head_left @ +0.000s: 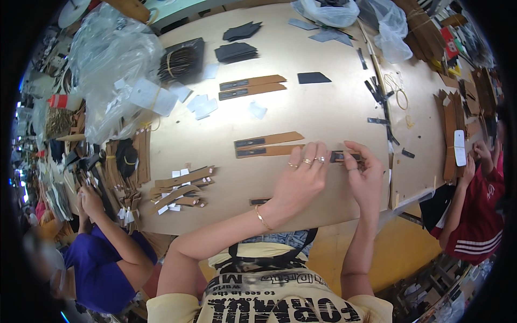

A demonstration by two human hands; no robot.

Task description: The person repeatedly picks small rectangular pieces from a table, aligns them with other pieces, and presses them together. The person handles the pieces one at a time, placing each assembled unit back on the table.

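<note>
My left hand (299,180) lies flat on the tan table (323,107), fingers pressing down on a long brown strip (264,151) with a black end. My right hand (366,175) pinches the other, black end piece (340,156) of that strip between thumb and fingers. A second brown strip (269,140) lies just beyond the first. A small black piece (259,202) rests near my left wrist.
Two more brown strips (252,87), black cut pieces (236,52) and white tags (203,105) lie farther back. A pile of tagged strips (180,188) sits at the left. Plastic bags (107,64) crowd the left edge. One person (102,258) works at left, another (479,210) at right.
</note>
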